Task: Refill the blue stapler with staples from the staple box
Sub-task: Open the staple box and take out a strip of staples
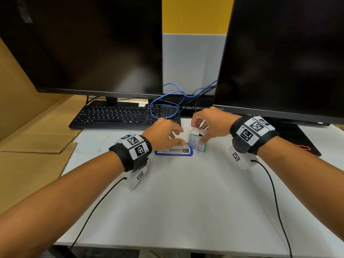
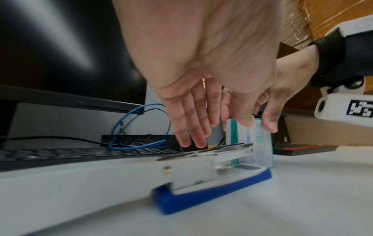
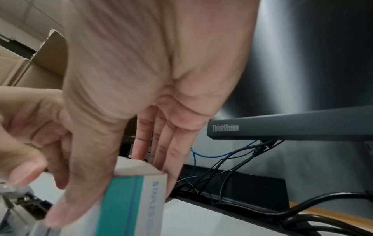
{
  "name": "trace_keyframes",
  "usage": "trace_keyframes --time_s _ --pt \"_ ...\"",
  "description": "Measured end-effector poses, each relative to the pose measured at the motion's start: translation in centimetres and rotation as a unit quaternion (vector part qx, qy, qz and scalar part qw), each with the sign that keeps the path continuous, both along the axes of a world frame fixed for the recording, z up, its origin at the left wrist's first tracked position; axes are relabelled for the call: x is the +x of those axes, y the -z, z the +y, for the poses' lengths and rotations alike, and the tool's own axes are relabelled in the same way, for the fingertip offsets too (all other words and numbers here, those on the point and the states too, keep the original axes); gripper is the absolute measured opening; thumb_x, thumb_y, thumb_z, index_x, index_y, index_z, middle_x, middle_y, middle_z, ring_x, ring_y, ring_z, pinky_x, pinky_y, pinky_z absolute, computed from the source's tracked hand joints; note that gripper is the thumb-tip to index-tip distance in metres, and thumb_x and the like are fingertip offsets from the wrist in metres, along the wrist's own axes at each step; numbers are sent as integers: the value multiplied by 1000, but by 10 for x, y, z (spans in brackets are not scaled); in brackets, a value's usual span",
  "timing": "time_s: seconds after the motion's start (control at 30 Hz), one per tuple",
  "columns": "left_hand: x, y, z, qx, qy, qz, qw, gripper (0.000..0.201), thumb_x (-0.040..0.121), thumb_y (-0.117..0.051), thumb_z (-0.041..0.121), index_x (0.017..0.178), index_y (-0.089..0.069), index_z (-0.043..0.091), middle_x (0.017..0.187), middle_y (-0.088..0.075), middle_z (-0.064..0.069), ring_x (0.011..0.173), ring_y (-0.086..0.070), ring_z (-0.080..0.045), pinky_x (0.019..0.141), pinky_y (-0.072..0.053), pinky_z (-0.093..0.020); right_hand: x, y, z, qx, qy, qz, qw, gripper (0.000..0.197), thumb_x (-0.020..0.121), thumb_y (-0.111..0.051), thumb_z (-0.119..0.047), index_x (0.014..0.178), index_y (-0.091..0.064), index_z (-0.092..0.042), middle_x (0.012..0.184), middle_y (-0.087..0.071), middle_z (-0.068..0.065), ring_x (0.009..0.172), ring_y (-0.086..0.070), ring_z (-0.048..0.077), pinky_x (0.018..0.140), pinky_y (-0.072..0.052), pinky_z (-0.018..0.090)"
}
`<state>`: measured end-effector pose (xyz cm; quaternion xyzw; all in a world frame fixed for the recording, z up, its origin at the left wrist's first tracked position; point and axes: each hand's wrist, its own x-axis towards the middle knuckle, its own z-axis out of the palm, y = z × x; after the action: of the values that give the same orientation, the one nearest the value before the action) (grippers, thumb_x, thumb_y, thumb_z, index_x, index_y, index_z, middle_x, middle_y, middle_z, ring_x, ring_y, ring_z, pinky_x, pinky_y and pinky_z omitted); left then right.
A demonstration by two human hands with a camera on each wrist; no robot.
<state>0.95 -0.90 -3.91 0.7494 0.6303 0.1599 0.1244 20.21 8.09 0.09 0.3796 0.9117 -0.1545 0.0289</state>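
Note:
The blue stapler [image 1: 174, 151] lies on the white desk [image 1: 186, 202], its metal magazine showing above the blue base [image 2: 212, 188]. Just right of it stands the teal and white staple box [image 1: 197, 142], upright, top flap raised. My right hand [image 1: 201, 133] grips the box, thumb on the near face [image 3: 129, 199] and fingers behind it. Over the stapler's rear hovers my left hand [image 1: 176, 136], its fingers [image 2: 191, 127] straight and reaching toward the box [image 2: 250, 143], holding nothing.
A black keyboard [image 1: 121, 116] and looped blue and black cables [image 1: 167, 105] lie just behind the hands. Two dark monitors [image 1: 83, 43] stand at the back. A black notebook with a red stripe [image 1: 297, 140] lies at the right, flat cardboard [image 1: 37, 146] at the left.

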Motion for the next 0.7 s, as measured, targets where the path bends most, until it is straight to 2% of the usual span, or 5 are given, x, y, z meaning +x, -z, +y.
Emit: trace_keyframes --time_s 0.17,0.33,0.43,0.57,0.7 --pt "29 0 11 8 1 -68 998 51 77 -75 45 119 -63 19 116 -70 0 106 -67 -19 94 -55 -40 11 1 -8 -7 2 34 999 45 66 -88 -31 102 -64 -18 114 -67 -1 105 -65 19 64 -45 15" --pt "44 -1 21 4 17 -96 995 52 74 -81 35 117 -56 22 110 -73 3 106 -66 -15 100 -39 -30 24 2 -15 -7 -18 55 998 38 69 -87 -31 99 -69 -16 112 -70 0 104 -66 18 85 -54 27" --pt "47 -2 22 4 23 -101 995 45 75 -81 28 113 -59 21 105 -73 2 103 -66 -14 98 -46 -31 33 1 -14 -1 -14 64 998 36 67 -87 -33 94 -69 -16 104 -71 -3 99 -67 18 84 -58 32" --pt "47 -3 21 13 46 -77 996 30 81 -77 25 106 -63 18 107 -70 -3 99 -69 -20 84 -60 -36 42 0 -11 10 -11 59 998 23 70 -86 -29 76 -67 -17 92 -69 -6 93 -69 19 80 -62 39" --pt "48 -6 19 18 94 -28 995 28 90 -67 26 117 -71 21 116 -68 -5 99 -69 -20 81 -61 -35 46 3 -13 7 -13 47 999 16 73 -83 -31 83 -77 -20 97 -75 -2 91 -70 14 82 -61 37"
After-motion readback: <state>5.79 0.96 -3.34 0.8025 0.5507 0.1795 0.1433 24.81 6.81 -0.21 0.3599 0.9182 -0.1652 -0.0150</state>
